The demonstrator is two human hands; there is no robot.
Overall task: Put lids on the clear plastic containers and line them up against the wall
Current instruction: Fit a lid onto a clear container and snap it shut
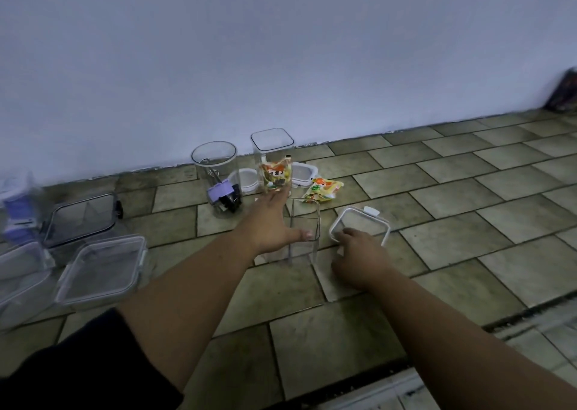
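Left hand [267, 222] clasps the near square box [304, 235]: palm on its left wall, thumb hooked over the front rim, fingers reaching past the far side. Box upright, lidless, empty, on the tiled floor [437, 191], well out from the wall [281, 50].

Right hand [359, 255] holds the square white-rimmed lid [360, 227] by its near edge, fingers curled on it. Lid tilted, just right of the box, latch tab at its far corner. Whether its far edge rests on the floor — cannot tell.

Closer to the wall: round jar [218, 177], open, binder clips [223, 196] at the bottom. Beside it a tall square jar [273, 160], open, snack packet [274, 174] inside. Round lid [245, 180] between and behind the two. Another square lid [303, 174] right of the tall jar. Second packet [323, 191] loose on the floor in front of that lid.

Far left: flat lidded tubs [93, 260] clustered, one dark-rimmed [82, 219]. Blurred at frame edge.
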